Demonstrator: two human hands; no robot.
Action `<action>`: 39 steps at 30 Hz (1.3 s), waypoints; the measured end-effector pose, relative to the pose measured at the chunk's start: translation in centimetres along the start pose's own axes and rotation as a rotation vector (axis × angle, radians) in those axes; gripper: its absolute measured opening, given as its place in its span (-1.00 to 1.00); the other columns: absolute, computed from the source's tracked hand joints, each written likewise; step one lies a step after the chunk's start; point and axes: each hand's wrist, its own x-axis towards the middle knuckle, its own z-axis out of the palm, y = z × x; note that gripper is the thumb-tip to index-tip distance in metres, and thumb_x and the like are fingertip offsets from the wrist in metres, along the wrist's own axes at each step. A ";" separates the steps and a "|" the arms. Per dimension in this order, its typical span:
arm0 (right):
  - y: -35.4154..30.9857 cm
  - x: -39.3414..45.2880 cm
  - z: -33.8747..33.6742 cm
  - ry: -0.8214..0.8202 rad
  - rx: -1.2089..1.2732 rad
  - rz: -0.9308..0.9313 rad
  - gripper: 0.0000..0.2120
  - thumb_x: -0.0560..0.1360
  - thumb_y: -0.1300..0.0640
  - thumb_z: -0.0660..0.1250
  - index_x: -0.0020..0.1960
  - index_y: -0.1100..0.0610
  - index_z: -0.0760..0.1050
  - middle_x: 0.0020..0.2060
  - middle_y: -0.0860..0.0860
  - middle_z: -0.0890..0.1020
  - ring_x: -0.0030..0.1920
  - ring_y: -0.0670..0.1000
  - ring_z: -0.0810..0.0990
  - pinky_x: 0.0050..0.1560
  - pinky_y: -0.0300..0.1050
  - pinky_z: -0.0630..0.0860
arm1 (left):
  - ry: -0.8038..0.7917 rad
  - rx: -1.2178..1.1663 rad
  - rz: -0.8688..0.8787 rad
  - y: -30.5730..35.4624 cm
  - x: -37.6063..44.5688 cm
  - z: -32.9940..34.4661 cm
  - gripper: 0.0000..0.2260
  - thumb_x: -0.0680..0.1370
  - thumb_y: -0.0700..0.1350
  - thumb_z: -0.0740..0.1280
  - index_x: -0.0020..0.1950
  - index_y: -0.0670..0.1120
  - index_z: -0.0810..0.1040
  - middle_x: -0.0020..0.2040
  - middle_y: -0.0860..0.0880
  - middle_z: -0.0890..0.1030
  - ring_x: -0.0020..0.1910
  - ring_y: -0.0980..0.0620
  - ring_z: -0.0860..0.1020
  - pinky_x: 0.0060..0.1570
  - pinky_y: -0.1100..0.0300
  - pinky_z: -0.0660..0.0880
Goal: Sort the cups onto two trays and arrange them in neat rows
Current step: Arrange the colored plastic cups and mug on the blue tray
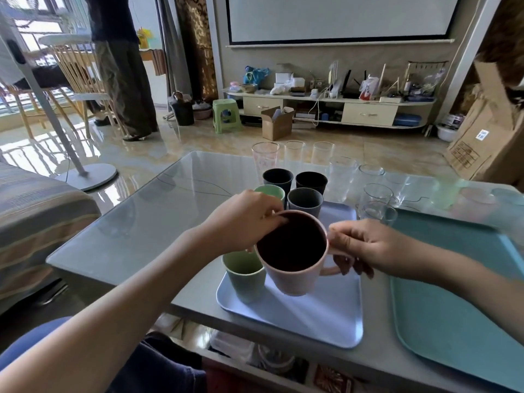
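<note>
Both hands hold the pink mug [292,256] over the lavender tray [312,316]: our right hand [365,248] curls round its handle, and our left hand [249,219] pinches the rim on the opposite side. We carry it upright, mouth up, above the tray's near half, and we cannot tell whether its base touches the tray yet.

Just left of the mug, on the tray's near left part, stands a green cup [246,275]. Bare tray shows beneath and right of the mug, so we judge the coming move to be a short drop straight down beside that green cup, handle pointing right.

At the tray's far end stand another green cup [273,192], a grey cup [305,201] and two dark cups [278,180]. Right of the tray lies the teal tray [453,293], with clear glasses [377,197] beyond both.
</note>
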 end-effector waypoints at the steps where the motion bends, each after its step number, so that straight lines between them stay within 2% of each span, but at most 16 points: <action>1: 0.4 -0.2 0.4 0.012 -0.004 0.015 -0.70 0.48 -0.19 0.11 -0.26 -0.05 0.47 -0.43 -0.03 0.60 -0.50 -0.11 0.51 -0.50 -0.24 0.46 | -0.019 0.018 0.007 -0.1 -0.1 0.4 -0.82 0.55 0.02 0.24 -0.17 -0.01 0.56 -0.31 -0.02 0.59 -0.31 -0.04 0.58 -0.27 0.10 0.52; 4: 1.2 -0.7 1.4 0.053 -0.031 0.057 -0.71 0.46 -0.21 0.09 -0.29 -0.13 0.46 -0.44 -0.05 0.61 -0.47 -0.04 0.57 -0.42 -0.13 0.55 | -0.060 0.035 0.000 -0.4 0.0 1.1 -0.74 0.57 0.06 0.20 -0.15 -0.05 0.58 -0.28 -0.03 0.63 -0.28 -0.02 0.59 -0.18 0.04 0.53; 7: 2.3 -0.7 1.9 0.088 -0.034 0.131 -0.61 0.44 -0.23 0.13 -0.25 0.08 0.44 -0.46 -0.05 0.57 -0.42 0.08 0.61 -0.32 0.03 0.58 | -0.066 -0.085 -0.102 -1.2 0.2 0.7 -0.70 0.58 0.03 0.20 -0.23 -0.07 0.57 -0.39 -0.01 0.62 -0.45 0.05 0.60 -0.32 0.17 0.55; 9: 2.9 -0.7 2.3 0.088 -0.006 0.169 -0.59 0.43 -0.21 0.15 -0.25 0.15 0.41 -0.46 -0.05 0.54 -0.40 0.09 0.61 -0.28 0.07 0.60 | -0.033 -0.040 -0.162 -2.1 0.5 0.5 -0.72 0.57 0.01 0.22 -0.24 -0.09 0.56 -0.44 0.06 0.57 -0.52 0.08 0.55 -0.43 0.23 0.51; 11: 3.3 -0.7 2.9 0.096 0.038 0.202 -0.61 0.44 -0.18 0.14 -0.25 0.15 0.40 -0.44 -0.04 0.52 -0.40 0.04 0.60 -0.28 0.05 0.63 | -0.010 0.084 -0.195 -3.2 0.7 0.4 -0.77 0.56 0.01 0.25 -0.24 -0.06 0.51 -0.42 0.15 0.48 -0.49 0.15 0.48 -0.50 0.31 0.38; 13: 3.6 -0.5 3.6 0.110 0.044 0.230 -0.66 0.51 -0.11 0.14 -0.26 0.14 0.39 -0.41 0.00 0.52 -0.40 -0.02 0.59 -0.28 0.00 0.64 | -0.049 0.161 -0.223 -4.3 0.7 0.5 -0.84 0.54 0.03 0.27 -0.15 -0.01 0.56 -0.34 0.12 0.50 -0.39 0.13 0.48 -0.47 0.30 0.30; 16: 4.3 -0.2 4.7 0.103 0.010 0.284 -0.69 0.59 0.01 0.14 -0.28 0.11 0.36 -0.39 0.01 0.51 -0.36 0.00 0.60 -0.25 -0.02 0.65 | -0.177 0.277 -0.255 -5.8 0.3 1.2 -0.81 0.51 0.09 0.29 -0.04 0.01 0.58 -0.15 0.03 0.57 -0.22 0.07 0.50 -0.43 0.29 0.29; 18: 4.7 -0.1 5.2 0.099 0.016 0.337 -0.70 0.60 0.04 0.13 -0.28 0.12 0.34 -0.37 0.02 0.50 -0.32 0.04 0.60 -0.22 -0.02 0.66 | -0.214 0.350 -0.256 -6.3 0.1 1.8 -0.78 0.51 0.11 0.29 0.04 0.02 0.58 -0.15 0.07 0.54 -0.20 0.10 0.50 -0.45 0.34 0.26; 20: 4.8 0.1 5.4 0.112 0.053 0.371 -0.70 0.61 0.05 0.12 -0.27 0.13 0.33 -0.36 0.04 0.50 -0.30 0.05 0.59 -0.22 -0.04 0.65 | -0.183 0.371 -0.257 -6.7 0.0 2.1 -0.80 0.51 0.08 0.29 0.07 0.04 0.57 -0.15 0.08 0.53 -0.21 0.10 0.50 -0.46 0.36 0.26; 23: 4.9 0.3 5.4 0.155 0.067 0.385 -0.70 0.61 0.05 0.13 -0.27 0.13 0.31 -0.34 0.07 0.51 -0.22 0.16 0.63 -0.22 -0.03 0.65 | -0.185 0.363 -0.286 -7.3 0.3 2.3 -0.83 0.52 0.01 0.30 0.07 0.02 0.59 -0.11 0.05 0.59 -0.21 0.09 0.53 -0.43 0.37 0.34; 25: 4.9 0.3 5.4 0.177 0.081 0.393 -0.70 0.61 0.06 0.13 -0.28 0.13 0.30 -0.34 0.08 0.51 -0.14 0.24 0.65 -0.22 -0.02 0.65 | -0.214 0.338 -0.318 -7.5 0.4 2.4 -0.85 0.53 -0.03 0.31 0.06 0.00 0.60 -0.15 0.05 0.58 -0.33 0.11 0.54 -0.44 0.38 0.37; 29: 4.9 0.4 5.5 0.198 0.088 0.398 -0.70 0.61 0.06 0.15 -0.28 0.13 0.30 -0.34 0.09 0.53 -0.20 0.21 0.64 -0.23 0.00 0.66 | -0.252 0.328 -0.343 -7.8 0.5 2.1 -0.86 0.53 -0.07 0.32 0.07 -0.01 0.59 -0.19 0.06 0.55 -0.43 0.13 0.50 -0.50 0.42 0.32; 33: 4.8 0.7 5.6 0.244 0.065 0.396 -0.70 0.61 0.07 0.15 -0.28 0.13 0.30 -0.35 0.08 0.51 -0.20 0.27 0.65 -0.23 0.06 0.64 | -0.317 0.238 -0.412 -8.2 0.5 1.5 -0.90 0.53 -0.12 0.33 0.02 -0.04 0.57 -0.32 0.04 0.52 -0.46 0.09 0.55 -0.60 0.39 0.38; 39: 4.7 0.8 5.6 0.276 0.034 0.403 -0.70 0.60 0.10 0.16 -0.29 0.15 0.30 -0.38 0.10 0.51 -0.28 0.21 0.63 -0.26 0.08 0.65 | -0.339 0.135 -0.420 -8.4 0.5 1.6 -0.97 0.54 -0.13 0.32 -0.08 0.00 0.51 -0.27 0.00 0.54 -0.45 0.07 0.55 -0.57 0.37 0.42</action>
